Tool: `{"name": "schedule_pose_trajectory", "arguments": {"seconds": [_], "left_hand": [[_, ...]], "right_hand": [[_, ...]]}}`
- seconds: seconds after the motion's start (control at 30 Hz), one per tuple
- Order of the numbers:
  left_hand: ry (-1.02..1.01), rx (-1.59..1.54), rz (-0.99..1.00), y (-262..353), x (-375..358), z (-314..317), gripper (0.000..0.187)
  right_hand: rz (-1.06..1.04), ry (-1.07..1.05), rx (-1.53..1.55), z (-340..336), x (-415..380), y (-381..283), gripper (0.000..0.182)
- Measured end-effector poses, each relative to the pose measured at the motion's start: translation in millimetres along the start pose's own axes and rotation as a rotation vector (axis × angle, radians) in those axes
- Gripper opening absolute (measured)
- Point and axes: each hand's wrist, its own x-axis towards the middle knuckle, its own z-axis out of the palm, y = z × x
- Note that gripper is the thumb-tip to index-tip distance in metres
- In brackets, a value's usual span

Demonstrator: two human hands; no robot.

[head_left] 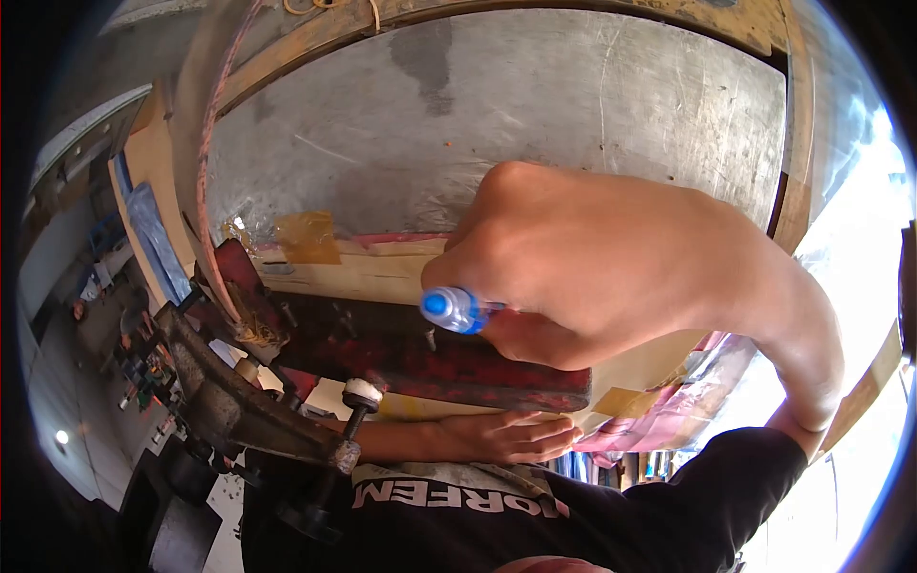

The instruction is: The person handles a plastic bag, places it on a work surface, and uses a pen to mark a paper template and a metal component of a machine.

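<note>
My right hand (573, 258) is closed around a clear pen-like object with a blue end (449, 309), which sticks out beside the thumb. It is above a dark red bar (458, 368); whether it touches anything underneath is hidden. Nearer my body, my left hand (525, 438) lies flat along the bar's near side, fingers stretched out. Pale sheet material (373, 277) shows beyond the bar, with a piece of brown tape (309, 238) on it. Another brown tape piece (626, 401) is at the right, by pink and clear film (650, 425).
A large grey metal plate (535, 86) spans the far side, framed by wood (420, 31). At the left stand a rusty metal arm (229, 401) with a bolt (361, 401) and an upright reddish cable or strip (204, 181). Cluttered items sit on the floor farther left.
</note>
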Motion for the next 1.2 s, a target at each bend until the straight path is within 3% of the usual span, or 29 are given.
{"name": "schedule_pose_trajectory", "arguments": {"seconds": [0.07,0.17,0.37,0.5,0.57,0.67,0.9,0.97,1.2], "left_hand": [[0.007,0.006,-0.005,1,-1,1,0.056],[0.009,0.014,-0.013,8,0,4,0.056],[0.022,0.012,-0.032,9,1,5,0.057],[0.091,-0.026,-0.058,8,3,7,0.049],[0.096,-0.011,-0.055,8,3,7,0.049],[0.1,-0.015,-0.059,10,3,8,0.049],[0.066,-0.006,-0.065,11,2,7,0.051],[0.039,0.005,-0.057,10,2,6,0.053],[0.046,-0.005,-0.065,11,2,6,0.053]], "right_hand": [[0.063,-0.113,-0.03,-7,-2,-6,0.014],[0.013,0.017,-0.031,0,-3,-2,0.015],[0.042,-0.092,-0.048,-7,-5,-6,0.015],[-0.017,-0.014,-0.029,-6,1,-8,0.013],[0.184,-0.245,-0.037,-17,1,-17,0.011],[0.067,-0.108,-0.027,-7,-2,-10,0.009],[0.152,-0.223,-0.039,-14,0,-13,0.007],[0.015,-0.055,-0.06,-5,-1,-7,0.007],[0.088,-0.142,-0.09,-10,-1,-9,0.008]]}}
